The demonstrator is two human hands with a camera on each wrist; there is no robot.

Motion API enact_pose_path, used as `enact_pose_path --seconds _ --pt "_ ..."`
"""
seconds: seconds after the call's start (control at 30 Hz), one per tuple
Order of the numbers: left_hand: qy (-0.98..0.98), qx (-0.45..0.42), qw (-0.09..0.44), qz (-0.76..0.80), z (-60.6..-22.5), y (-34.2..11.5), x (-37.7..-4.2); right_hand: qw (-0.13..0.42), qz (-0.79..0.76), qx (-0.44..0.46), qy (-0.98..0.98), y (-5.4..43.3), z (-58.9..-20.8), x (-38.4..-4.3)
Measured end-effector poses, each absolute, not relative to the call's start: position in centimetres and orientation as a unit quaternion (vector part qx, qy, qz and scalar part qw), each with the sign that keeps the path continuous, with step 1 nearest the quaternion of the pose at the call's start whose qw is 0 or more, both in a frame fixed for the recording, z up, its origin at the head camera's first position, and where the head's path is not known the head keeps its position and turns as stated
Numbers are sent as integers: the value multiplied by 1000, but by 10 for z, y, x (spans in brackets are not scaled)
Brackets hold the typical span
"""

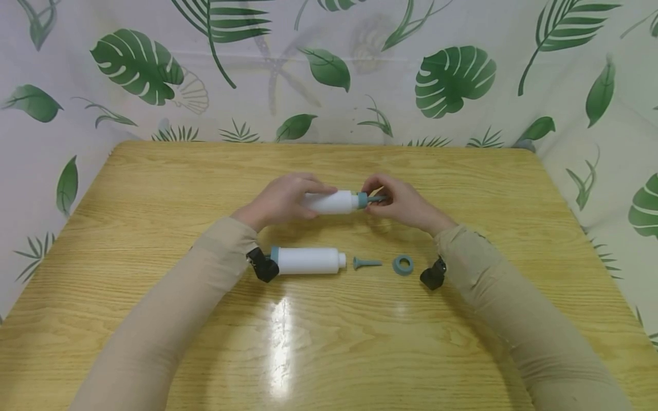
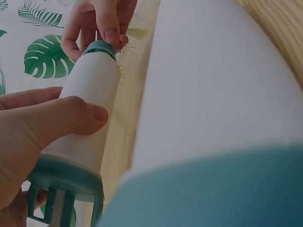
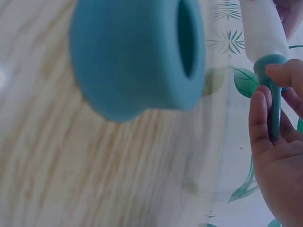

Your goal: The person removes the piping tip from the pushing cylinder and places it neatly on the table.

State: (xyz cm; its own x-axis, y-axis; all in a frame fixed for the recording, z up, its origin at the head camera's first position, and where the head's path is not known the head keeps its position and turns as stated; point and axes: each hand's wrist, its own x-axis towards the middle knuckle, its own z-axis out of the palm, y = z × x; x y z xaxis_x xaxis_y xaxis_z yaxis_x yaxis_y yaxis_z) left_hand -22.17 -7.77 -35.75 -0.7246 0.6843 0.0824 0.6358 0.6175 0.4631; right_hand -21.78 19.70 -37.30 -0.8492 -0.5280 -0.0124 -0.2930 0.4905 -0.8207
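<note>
My left hand (image 1: pixel 288 197) grips a white cylindrical bottle (image 1: pixel 331 202) lying sideways in the air above the table. In the left wrist view, a teal slotted base (image 2: pixel 68 179) shows at the bottle's near end, and my thumb lies along its side. At the neck, my right hand (image 1: pixel 398 200) pinches a teal ring cap (image 3: pixel 269 65). A thin teal stem (image 3: pixel 274 111) sticks out of that cap and runs along the inside of the right fingers. In the head view, cap and neck line up end to end.
Nearer me on the wooden table (image 1: pixel 360 342) lie a second white bottle (image 1: pixel 308 261) with a teal end, a loose teal stem (image 1: pixel 367 263) with a flared end, and a teal ring cap (image 1: pixel 403 265). A leaf-print cloth (image 1: pixel 360 85) hangs behind the table.
</note>
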Motion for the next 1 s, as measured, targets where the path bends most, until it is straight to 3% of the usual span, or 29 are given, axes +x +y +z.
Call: enact_pose_path --seconds 1.0 --pt "922 310 115 201 -366 -82 -225 140 -436 -237 857 204 -380 -219"
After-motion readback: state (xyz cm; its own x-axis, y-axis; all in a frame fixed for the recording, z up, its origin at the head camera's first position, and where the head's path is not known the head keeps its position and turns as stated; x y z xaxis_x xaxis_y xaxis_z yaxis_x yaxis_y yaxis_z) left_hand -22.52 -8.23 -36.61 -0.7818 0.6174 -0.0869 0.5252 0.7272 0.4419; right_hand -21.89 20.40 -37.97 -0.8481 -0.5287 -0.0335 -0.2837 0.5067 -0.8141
